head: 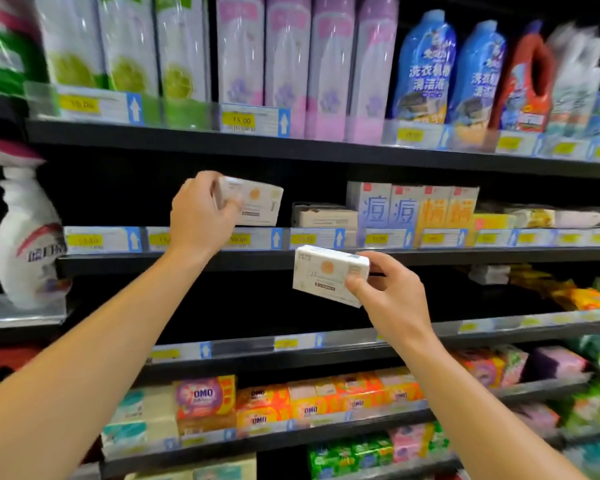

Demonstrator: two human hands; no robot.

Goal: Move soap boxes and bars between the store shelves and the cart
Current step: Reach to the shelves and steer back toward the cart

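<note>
The left hand grips a white soap box at the shelf; at four o'clock, the right hand pinches a second box.

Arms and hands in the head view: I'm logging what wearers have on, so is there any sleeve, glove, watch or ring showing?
None shows. The left hand and right hand are bare, with no gloves, rings or watch visible, and both forearms are bare to the frame's bottom edge, so no sleeve appears. Fingernails look short and unpainted.

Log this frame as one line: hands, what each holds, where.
left hand: grips white soap box at middle shelf | right hand: pinches second white soap box in front of shelf edge | cart: not in view
</note>
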